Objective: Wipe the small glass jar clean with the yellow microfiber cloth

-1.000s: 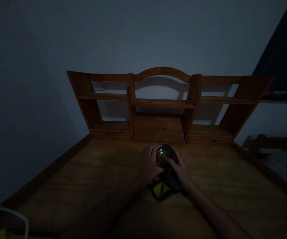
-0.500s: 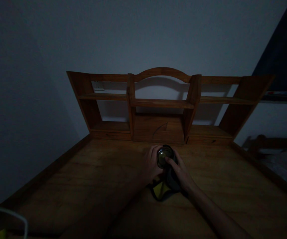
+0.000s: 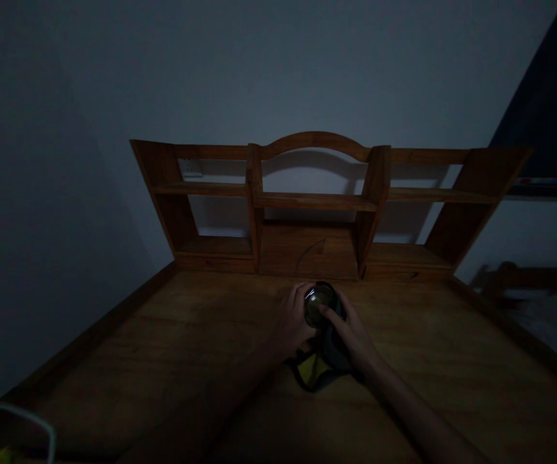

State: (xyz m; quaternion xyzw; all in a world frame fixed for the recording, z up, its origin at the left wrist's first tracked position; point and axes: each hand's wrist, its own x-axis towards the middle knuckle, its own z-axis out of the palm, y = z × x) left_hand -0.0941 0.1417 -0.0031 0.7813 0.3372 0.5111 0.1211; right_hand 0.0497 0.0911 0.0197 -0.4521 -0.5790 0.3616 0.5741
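Observation:
The room is dim. A small round glass jar [image 3: 318, 301] stands on the wooden desk [image 3: 172, 335], just in front of the shelf unit. My left hand [image 3: 292, 320] is wrapped round the jar's left side. My right hand [image 3: 351, 336] is closed on a dark cloth with a yellow inside [image 3: 313, 368] and presses it against the jar's right side, thumb on the rim. The cloth's loose end lies on the desk below both hands.
A wooden shelf unit [image 3: 314, 201] with bare shelves stands at the back of the desk against a pale wall. A white cable [image 3: 27, 419] curls at the desk's near left corner. A wooden bed frame [image 3: 525, 278] shows at the right.

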